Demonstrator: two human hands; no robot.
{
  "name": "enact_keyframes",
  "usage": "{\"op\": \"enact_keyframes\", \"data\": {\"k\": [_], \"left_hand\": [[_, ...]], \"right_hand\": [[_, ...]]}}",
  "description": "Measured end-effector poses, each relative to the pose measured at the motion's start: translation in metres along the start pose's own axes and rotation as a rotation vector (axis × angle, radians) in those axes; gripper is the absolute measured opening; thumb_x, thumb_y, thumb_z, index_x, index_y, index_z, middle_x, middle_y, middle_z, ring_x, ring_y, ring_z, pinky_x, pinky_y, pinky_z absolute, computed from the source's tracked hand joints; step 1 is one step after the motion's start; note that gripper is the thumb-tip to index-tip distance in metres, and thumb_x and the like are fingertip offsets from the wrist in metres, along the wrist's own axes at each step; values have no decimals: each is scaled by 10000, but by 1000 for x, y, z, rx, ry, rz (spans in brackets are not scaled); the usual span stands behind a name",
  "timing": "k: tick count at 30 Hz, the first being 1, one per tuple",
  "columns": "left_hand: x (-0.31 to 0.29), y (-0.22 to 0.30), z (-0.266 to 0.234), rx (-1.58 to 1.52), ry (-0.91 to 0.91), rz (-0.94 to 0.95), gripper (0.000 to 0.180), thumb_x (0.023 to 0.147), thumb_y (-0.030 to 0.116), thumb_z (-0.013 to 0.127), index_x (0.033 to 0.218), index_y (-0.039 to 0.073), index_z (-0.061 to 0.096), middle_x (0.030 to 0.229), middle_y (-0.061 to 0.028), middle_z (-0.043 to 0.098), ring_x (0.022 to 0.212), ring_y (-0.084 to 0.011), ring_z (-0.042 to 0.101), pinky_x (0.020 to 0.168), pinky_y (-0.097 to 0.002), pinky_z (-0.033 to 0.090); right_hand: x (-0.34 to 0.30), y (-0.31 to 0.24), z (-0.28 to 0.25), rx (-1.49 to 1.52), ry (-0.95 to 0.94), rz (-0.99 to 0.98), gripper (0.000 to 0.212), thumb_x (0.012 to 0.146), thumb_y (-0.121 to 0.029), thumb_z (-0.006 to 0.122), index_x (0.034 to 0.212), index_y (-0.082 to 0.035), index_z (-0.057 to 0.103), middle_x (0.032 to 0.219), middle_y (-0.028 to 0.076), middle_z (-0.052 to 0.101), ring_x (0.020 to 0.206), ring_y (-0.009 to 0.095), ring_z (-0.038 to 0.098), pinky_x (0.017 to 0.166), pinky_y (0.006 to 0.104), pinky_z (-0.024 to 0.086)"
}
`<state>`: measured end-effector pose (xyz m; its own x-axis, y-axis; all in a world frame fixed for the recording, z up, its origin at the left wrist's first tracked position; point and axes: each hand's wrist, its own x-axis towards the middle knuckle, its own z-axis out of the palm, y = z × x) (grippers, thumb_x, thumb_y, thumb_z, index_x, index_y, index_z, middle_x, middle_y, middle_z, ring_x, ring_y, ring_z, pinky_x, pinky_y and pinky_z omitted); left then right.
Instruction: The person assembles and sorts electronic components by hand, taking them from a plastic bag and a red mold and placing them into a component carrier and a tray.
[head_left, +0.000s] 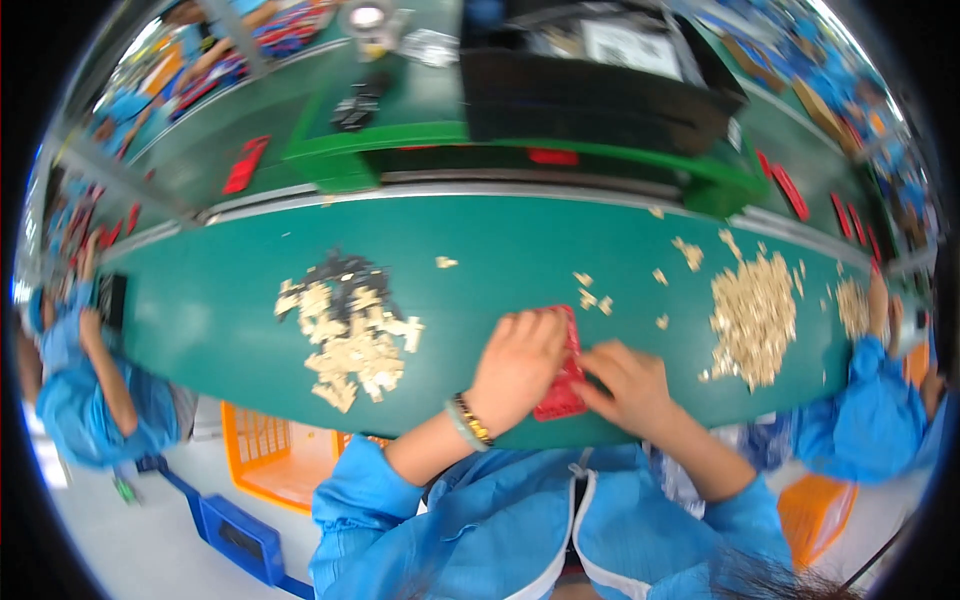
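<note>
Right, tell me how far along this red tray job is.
Done: cannot tell how many are finished; other red trays lie on the line beyond the green table. In hand: the left hand and right hand both hold one red tray at the table's near edge. Left: a large tan pile to the right and a mixed tan and dark pile to the left.

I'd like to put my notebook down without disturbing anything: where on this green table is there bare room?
Bare green lies left of the mixed tan-and-dark pile, toward the neighbour's arm, and along the far edge between that pile and the big tan pile. It is crowded at the near edge, where the left hand and right hand hold a red piece, with scattered tan bits beyond.
</note>
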<state>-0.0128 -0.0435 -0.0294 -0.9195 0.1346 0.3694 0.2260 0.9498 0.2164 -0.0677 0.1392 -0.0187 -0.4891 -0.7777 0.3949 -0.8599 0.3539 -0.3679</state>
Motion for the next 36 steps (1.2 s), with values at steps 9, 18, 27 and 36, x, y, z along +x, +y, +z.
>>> {"op": "enact_keyframes", "data": {"k": [9, 18, 27, 36], "left_hand": [[-7, 12, 13, 126, -61, 79, 347, 824, 276, 613, 997, -23, 640, 1039, -105, 550, 952, -238, 496, 850, -344, 390], [-75, -44, -95, -232, 162, 174, 368, 762, 310, 637, 986, 18, 631, 1116, -117, 590, 1097, -248, 537, 843, -343, 436], [-64, -301, -165, 446, 390, -104, 362, 740, 30, 557, 1100, 59, 583, 1110, -111, 621, 1046, -314, 587, 845, -373, 527], [-57, -288, -135, -260, -178, -356, 293, 766, 134, 685, 1034, 53, 598, 907, -137, 579, 876, -343, 586, 756, -423, 486]], "right_hand": [[-25, -13, 7, 82, -171, -207, 286, 674, -235, 792, 901, -124, 658, 968, 39, 604, 793, 211, 628, 630, 319, 512], [40, -58, 17, 534, -54, -109, 320, 660, -150, 805, 940, -59, 679, 940, 106, 599, 772, 238, 633, 605, 305, 520], [174, -2, 79, 97, 86, -164, 290, 744, -67, 685, 1032, -78, 646, 1118, 140, 564, 967, 325, 581, 829, 399, 477], [298, 46, 147, -90, -217, 196, 299, 954, -264, 513, 1122, -32, 594, 1116, 218, 609, 1012, 411, 578, 866, 454, 474]]}}
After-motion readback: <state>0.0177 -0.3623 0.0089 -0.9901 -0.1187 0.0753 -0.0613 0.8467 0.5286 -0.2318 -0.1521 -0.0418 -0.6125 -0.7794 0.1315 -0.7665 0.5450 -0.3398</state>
